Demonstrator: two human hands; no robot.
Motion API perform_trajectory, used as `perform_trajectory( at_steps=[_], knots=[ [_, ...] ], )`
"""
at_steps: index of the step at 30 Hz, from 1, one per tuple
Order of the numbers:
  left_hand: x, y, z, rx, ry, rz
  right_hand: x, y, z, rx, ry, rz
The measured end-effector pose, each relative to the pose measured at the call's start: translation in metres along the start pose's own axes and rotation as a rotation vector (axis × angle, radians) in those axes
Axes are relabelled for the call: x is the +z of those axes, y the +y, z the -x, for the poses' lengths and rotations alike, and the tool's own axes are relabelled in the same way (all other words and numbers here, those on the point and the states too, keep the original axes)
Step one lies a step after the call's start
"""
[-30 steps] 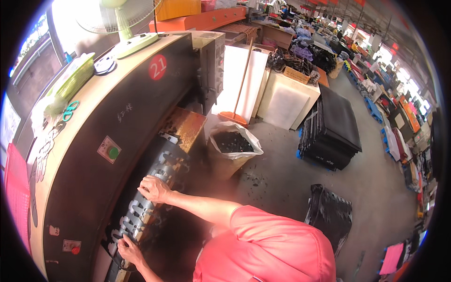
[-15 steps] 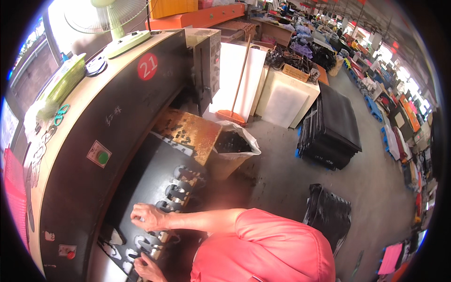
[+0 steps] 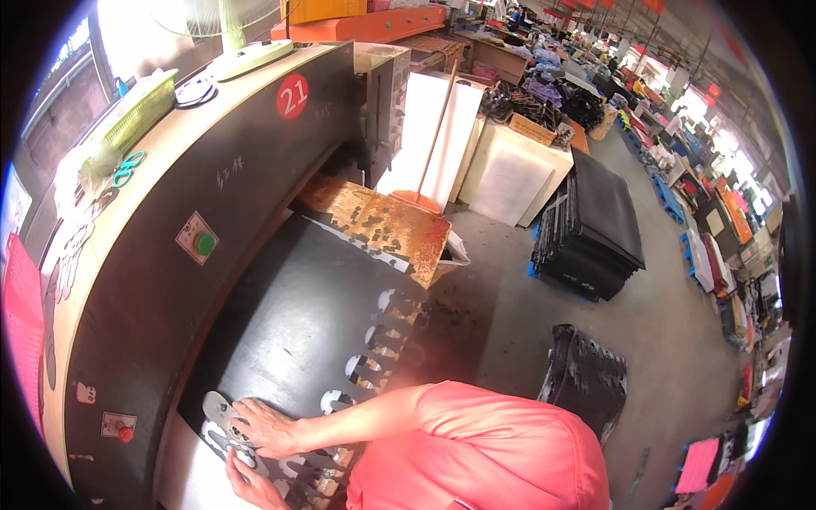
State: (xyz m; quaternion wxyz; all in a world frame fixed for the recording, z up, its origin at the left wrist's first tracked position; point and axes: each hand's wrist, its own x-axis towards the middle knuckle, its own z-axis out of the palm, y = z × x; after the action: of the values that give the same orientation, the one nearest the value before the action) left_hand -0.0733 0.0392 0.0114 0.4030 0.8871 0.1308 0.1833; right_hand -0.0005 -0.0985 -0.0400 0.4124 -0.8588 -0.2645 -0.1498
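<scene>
A dark sheet [image 3: 280,310] lies on a work board, with rows of sole-shaped cut-outs [image 3: 364,370] along its near edge. My right hand [image 3: 265,427] is over the sheet's lower left corner, its fingers curled on a flat grey sole-shaped piece [image 3: 218,406], possibly a cutting die. Just below, my left hand [image 3: 253,488] has fingers extended towards the lower end of that piece, where pale cut-out shapes [image 3: 223,442] show. Whether its fingertips touch the piece is unclear.
The dark machine beam [image 3: 183,191] carries a green button [image 3: 204,244] and a red button [image 3: 125,434]. A rusty plate [image 3: 387,217] adjoins the sheet. Stacked black sheets [image 3: 595,234] stand on the floor. A fan [image 3: 252,61] and green basket [image 3: 140,110] sit on top.
My right hand has gone from a closed pose over the sheet to the grey piece at its corner. The board and rusty plate now reach further right, covering most of the lined bin.
</scene>
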Motion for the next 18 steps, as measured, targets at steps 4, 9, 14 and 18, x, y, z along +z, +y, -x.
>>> perform_trajectory(
  at_steps=[4,9,14,18],
  knots=[
    [0.026,-0.041,-0.027,0.316,-0.061,-0.065,0.0,-0.016,0.01,0.041,0.035,0.028],
    [0.036,-0.07,-0.02,0.446,-0.089,-0.201,-0.021,-0.006,0.016,0.063,0.053,-0.19],
    [0.031,-0.043,-0.022,0.408,-0.14,-0.269,-0.046,0.021,0.0,0.176,-0.01,-0.526],
    [0.036,-0.016,-0.019,0.04,-0.096,0.218,-0.056,0.024,-0.003,0.271,-0.084,-0.576]
  ],
)
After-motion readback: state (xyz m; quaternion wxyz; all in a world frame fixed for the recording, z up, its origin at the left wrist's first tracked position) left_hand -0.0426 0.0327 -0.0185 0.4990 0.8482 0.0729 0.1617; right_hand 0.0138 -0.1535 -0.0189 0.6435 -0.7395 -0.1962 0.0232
